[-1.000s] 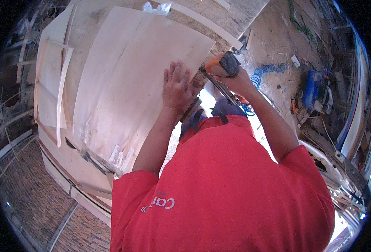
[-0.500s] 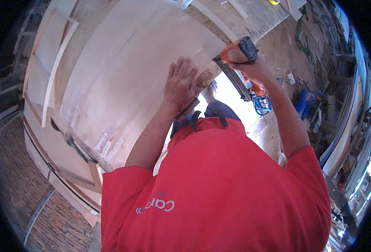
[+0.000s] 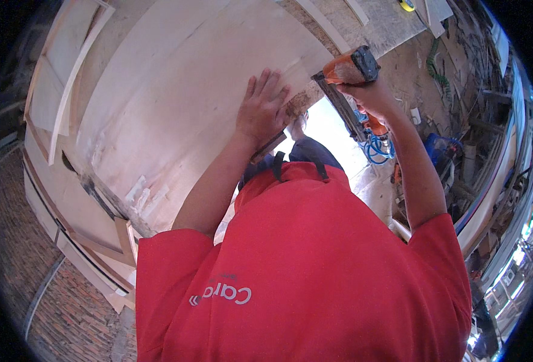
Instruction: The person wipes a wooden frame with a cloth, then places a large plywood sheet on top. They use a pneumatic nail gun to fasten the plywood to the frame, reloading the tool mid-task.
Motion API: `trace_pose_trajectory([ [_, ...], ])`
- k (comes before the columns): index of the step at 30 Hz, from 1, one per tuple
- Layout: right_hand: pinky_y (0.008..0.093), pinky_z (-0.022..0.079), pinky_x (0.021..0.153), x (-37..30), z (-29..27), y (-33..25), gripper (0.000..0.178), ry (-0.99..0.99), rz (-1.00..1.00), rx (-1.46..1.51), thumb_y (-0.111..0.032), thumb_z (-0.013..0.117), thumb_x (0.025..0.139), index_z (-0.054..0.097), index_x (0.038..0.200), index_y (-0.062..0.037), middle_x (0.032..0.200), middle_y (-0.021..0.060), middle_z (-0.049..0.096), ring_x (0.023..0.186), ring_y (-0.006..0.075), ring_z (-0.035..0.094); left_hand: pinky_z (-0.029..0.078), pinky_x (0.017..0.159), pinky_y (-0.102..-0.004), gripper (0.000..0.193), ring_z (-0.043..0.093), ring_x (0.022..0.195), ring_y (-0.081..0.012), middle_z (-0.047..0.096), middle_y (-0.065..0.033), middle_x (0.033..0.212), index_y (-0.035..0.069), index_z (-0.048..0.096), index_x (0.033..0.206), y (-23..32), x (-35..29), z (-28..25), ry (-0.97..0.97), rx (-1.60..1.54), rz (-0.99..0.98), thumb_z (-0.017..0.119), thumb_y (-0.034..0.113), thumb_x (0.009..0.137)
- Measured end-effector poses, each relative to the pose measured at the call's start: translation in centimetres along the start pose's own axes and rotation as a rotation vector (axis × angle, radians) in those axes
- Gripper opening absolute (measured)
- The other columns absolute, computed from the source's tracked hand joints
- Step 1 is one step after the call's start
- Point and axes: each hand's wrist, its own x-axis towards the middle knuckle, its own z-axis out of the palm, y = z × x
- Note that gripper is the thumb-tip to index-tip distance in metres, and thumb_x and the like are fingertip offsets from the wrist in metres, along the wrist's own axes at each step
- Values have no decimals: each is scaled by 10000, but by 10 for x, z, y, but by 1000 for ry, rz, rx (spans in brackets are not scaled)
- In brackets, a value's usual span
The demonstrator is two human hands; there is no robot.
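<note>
My left hand point(image 3: 265, 107) lies flat with spread fingers on the big thin wood sheet point(image 3: 188, 102). It looks stiff yet bendy, best pressed near its edge. My right hand point(image 3: 372, 95) squeezes the orange nail gun point(image 3: 346, 67).

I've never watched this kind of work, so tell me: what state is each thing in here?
Left hand: flat, fingers spread, pressing on the plywood sheet.
Plywood sheet: pale, bare, lying on the frame.
Right hand: closed around the nail gun.
Nail gun: orange, raised, nose at the sheet's edge.
Blue hose: coiled, hanging below.
</note>
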Motion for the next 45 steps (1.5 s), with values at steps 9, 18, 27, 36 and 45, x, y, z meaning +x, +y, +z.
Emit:
trace_pose_trajectory([
  [9, 355, 542, 625, -1, 5, -6, 548, -32, -14, -89, -266, 849, 810, 646, 1281, -76, 931, 94, 721, 737, 186, 670, 240, 1228, -562, 434, 336, 1493, -373, 436, -161, 1558, 120, 675, 1305, -1, -1, 4, 21, -5, -22, 621, 262, 899],
  [18, 407, 548, 914, -11, 13, -4, 523, 46, -121, -190, -266, 837, 823, 660, 1286, -101, 1106, 136, 753, 1048, 290, 716, 249, 1221, -572, 453, 343, 1489, -382, 435, -169, 1558, 106, 659, 1317, -2, 1, 1, 19, -4, 14, 634, 273, 896],
  [27, 309, 534, 544, -45, 52, 51, 560, 93, 1, 172, -306, 898, 772, 659, 1225, -80, 922, 52, 721, 627, 139, 637, 251, 1208, -599, 558, 345, 1492, -383, 425, -187, 1564, 105, 597, 1377, -11, -40, -16, -36, 58, -29, 702, 281, 858],
  [36, 291, 447, 474, -80, 39, 20, 327, -15, 21, 354, -250, 856, 830, 670, 1028, -68, 727, -6, 612, 544, 109, 555, 506, 815, -413, 501, 662, 914, -314, 704, -144, 997, 31, 640, 1190, 34, -49, -32, -190, -447, -491, 766, 389, 863],
  [45, 322, 475, 564, -65, 5, -78, 333, -260, -225, 658, -292, 824, 875, 689, 1053, -44, 745, 1, 589, 678, 135, 587, 525, 692, -395, 684, 595, 679, -233, 564, -91, 742, 46, 529, 977, 112, 20, -47, 239, -2148, -905, 302, 690, 1027],
])
